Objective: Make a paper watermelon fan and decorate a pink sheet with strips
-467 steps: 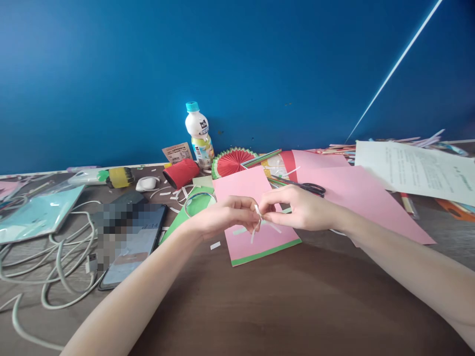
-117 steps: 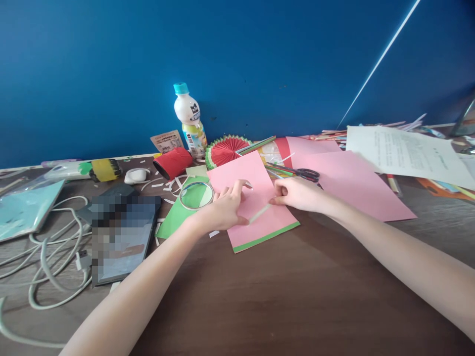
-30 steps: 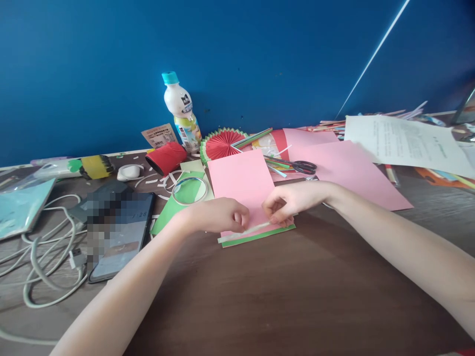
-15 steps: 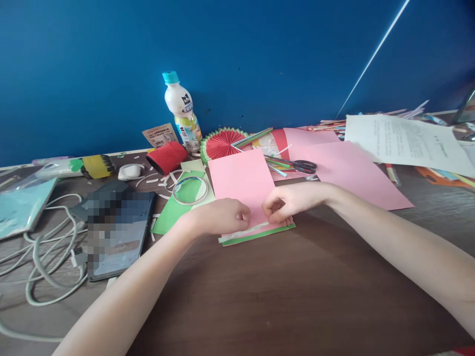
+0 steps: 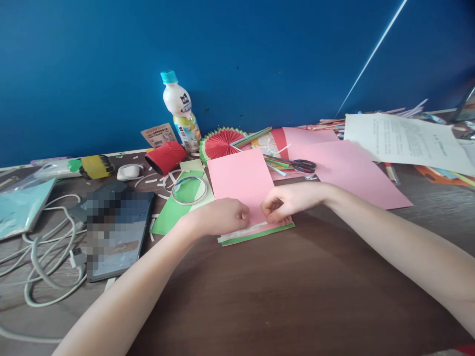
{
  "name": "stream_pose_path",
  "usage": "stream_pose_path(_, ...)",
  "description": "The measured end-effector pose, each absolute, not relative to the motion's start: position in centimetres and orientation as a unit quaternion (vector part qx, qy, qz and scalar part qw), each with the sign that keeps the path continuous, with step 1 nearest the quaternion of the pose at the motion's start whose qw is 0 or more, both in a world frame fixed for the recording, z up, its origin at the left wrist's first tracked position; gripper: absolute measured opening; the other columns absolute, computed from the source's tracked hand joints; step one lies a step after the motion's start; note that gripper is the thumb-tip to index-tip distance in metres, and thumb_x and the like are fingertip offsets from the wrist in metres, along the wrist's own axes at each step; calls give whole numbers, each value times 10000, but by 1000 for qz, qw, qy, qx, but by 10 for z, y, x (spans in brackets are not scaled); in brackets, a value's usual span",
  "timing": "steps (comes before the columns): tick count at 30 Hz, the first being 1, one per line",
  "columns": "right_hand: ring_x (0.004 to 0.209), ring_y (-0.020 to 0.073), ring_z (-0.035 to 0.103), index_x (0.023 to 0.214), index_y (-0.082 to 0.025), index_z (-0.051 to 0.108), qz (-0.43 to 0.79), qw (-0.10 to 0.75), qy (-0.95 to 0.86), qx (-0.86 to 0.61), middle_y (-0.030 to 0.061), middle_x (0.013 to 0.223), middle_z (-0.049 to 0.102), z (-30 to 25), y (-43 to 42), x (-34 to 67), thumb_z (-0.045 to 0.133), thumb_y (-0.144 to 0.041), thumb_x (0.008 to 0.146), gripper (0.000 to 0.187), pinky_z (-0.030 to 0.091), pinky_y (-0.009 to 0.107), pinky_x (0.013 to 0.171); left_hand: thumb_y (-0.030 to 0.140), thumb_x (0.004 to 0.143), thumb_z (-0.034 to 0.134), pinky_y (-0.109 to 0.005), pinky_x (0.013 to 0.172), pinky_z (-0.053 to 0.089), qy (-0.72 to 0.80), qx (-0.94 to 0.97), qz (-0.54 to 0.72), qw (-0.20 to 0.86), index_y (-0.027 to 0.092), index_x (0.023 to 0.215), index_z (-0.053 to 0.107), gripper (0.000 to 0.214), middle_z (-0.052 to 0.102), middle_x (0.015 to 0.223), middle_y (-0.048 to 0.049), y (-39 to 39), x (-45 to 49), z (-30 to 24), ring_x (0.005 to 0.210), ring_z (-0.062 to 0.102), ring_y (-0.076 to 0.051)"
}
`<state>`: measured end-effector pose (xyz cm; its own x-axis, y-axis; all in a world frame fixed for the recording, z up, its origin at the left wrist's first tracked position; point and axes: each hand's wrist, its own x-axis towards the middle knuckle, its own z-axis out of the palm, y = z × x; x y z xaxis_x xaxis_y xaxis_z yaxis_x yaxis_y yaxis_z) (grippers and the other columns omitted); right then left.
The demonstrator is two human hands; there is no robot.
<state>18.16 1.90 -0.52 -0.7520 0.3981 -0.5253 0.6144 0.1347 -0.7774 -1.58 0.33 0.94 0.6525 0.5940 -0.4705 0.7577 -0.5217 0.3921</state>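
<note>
A pink sheet of paper point(image 5: 241, 173) lies in front of me, its near edge bordered by a green paper strip point(image 5: 256, 237). Along that edge runs a whitish strip of tape point(image 5: 237, 233). My left hand point(image 5: 224, 216) rests on the sheet's left side just above the tape, fingers curled in. Closed in a pinch, my right hand point(image 5: 284, 202) is at the right part of the same edge, fingertips by the tape's visible end. Whatever either hand's fingertips hold is hidden or too small to make out.
Left of the sheet are a tape roll point(image 5: 189, 190) on green paper point(image 5: 172, 215), a phone point(image 5: 122, 237) and white cables point(image 5: 33, 267). Behind stand a bottle point(image 5: 180, 111) and a red paper fan point(image 5: 224, 141). Scissors point(image 5: 302, 165) and larger pink paper point(image 5: 356, 173) lie right.
Both hands and the pink sheet keep nearly the same place. The whole view has shifted very slightly.
</note>
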Motion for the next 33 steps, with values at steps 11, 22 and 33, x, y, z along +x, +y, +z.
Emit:
stream_pose_path(11,566,106,525,668,-152,509,-551,100,755,340,-22,604,517,-4,18,180,538,-376,763,245,441,243,568,294,740,373,-241,530,330,412,859,-132,275,180,743,621,273,649,732,-25,0,-14,9,602,525,-134)
stream_pose_path(22,569,106,524,658,-155,507,-548,101,757,342,-16,608,520,-3,18,180,550,-383,744,248,437,237,564,331,737,402,-239,539,341,416,862,-126,261,182,748,629,273,657,777,-36,-2,-12,7,654,548,-148)
stream_pose_path(33,573,106,524,649,-163,499,-532,111,760,357,-20,609,524,-2,16,180,524,-320,734,180,400,227,544,327,742,452,-251,574,356,460,845,-132,239,204,761,631,218,665,843,-39,-7,-7,9,704,566,-166)
